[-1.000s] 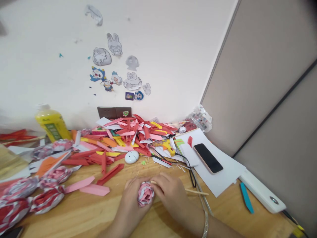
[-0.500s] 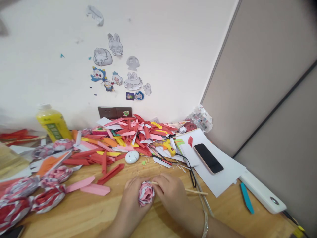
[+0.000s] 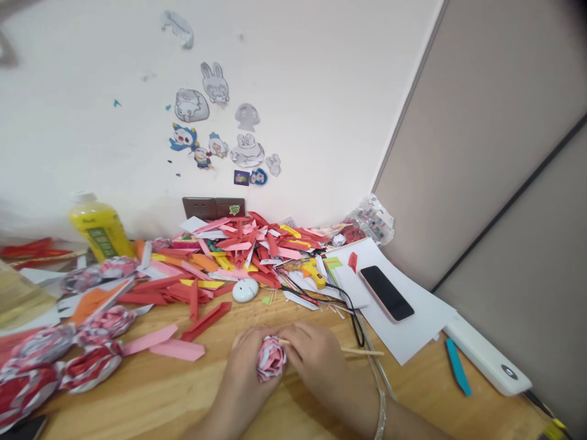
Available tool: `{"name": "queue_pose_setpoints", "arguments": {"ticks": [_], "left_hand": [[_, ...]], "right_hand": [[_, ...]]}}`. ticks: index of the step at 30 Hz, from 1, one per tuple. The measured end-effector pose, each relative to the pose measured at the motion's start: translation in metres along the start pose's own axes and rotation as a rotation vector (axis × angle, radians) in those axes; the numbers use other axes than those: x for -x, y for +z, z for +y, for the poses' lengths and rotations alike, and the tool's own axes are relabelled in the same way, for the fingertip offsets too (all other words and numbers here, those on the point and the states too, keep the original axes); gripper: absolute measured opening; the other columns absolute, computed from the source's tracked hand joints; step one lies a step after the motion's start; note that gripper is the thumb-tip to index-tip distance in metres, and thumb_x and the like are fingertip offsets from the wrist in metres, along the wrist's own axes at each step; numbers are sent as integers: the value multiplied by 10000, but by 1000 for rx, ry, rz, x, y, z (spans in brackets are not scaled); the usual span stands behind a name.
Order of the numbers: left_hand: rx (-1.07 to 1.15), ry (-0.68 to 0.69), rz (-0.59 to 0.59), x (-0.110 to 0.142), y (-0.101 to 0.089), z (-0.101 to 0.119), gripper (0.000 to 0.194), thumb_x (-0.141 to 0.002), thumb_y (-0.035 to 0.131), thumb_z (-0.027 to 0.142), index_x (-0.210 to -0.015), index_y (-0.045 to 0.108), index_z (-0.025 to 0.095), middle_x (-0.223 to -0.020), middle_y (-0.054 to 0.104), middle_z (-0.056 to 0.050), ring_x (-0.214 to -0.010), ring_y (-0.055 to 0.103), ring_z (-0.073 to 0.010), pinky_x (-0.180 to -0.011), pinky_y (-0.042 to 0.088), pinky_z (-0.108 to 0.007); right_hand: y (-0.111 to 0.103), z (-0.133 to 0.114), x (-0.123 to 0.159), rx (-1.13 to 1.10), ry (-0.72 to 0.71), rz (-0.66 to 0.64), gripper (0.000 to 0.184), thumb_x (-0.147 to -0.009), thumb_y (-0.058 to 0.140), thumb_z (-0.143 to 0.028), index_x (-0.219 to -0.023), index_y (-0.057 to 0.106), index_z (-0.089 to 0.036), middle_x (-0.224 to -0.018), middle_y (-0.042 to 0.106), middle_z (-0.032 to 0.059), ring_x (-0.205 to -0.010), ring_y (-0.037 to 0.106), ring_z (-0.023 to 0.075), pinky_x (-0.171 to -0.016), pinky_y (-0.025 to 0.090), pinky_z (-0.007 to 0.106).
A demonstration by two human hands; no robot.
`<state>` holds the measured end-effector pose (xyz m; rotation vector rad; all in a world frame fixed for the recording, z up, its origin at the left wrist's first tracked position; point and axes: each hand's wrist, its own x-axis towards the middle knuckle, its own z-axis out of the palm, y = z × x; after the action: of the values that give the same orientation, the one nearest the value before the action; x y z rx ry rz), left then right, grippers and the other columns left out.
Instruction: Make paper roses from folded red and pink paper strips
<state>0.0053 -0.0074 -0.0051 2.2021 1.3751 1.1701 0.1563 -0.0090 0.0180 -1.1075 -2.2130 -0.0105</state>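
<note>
A pink and white folded paper rose [image 3: 271, 359] is gripped in my left hand [image 3: 245, 370], its open face turned up toward me. My right hand [image 3: 316, 357] is closed on a thin wooden stick [image 3: 364, 352], whose tip touches the rose's upper right edge. The stick's other end sticks out to the right behind my wrist. My left fingertips are hidden behind the rose. To the left of my hands lie pink folded paper strips [image 3: 178, 350] and a red folded strip [image 3: 207, 322].
Several finished paper flowers [image 3: 92, 366] crowd the left side, near a yellow bottle [image 3: 99, 227]. Behind my hands are a heap of folded strips [image 3: 247, 244], a white earbud case [image 3: 245, 290] and a yellow glue gun [image 3: 314, 272] with its black cable. A phone [image 3: 386, 293] lies on white paper [image 3: 413, 333].
The stick has shifted slightly in angle against the rose, its right end a little higher. Both hands stay almost where they were.
</note>
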Motion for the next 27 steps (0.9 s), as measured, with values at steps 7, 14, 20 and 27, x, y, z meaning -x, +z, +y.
{"name": "queue_pose_setpoints", "arguments": {"ticks": [7,14,20,27], "left_hand": [[-2,15,-11,1,-1,-1,240,-696,572,187,-935,562,208,-856,664,-51,-805,603,-236,-718,475,-362],[-13,21,-3,2,0,0,241,-687,579,177,-926,558,201,-847,662,-49,-797,602,-234,-710,474,-356],[-14,57,27,3,2,-2,269,-670,582,146,-928,544,212,-845,658,-30,-793,600,-226,-699,470,-340],[-29,58,19,2,2,-3,257,-680,586,153,-927,544,209,-838,651,-30,-790,597,-225,-699,469,-342]], "right_hand": [[-2,3,-3,-22,23,-38,161,-886,475,-182,-821,622,-167,-740,651,28,-653,586,155,-563,400,252],[-5,1,-4,-96,122,-46,62,-812,594,-138,-772,622,-176,-753,666,12,-683,597,149,-597,409,236],[-4,1,-3,-87,105,-10,71,-809,602,-137,-745,613,-168,-723,661,13,-654,595,152,-574,407,239],[-2,2,-3,-94,37,7,154,-887,493,-170,-793,614,-164,-761,666,24,-679,603,154,-601,431,244]]}}
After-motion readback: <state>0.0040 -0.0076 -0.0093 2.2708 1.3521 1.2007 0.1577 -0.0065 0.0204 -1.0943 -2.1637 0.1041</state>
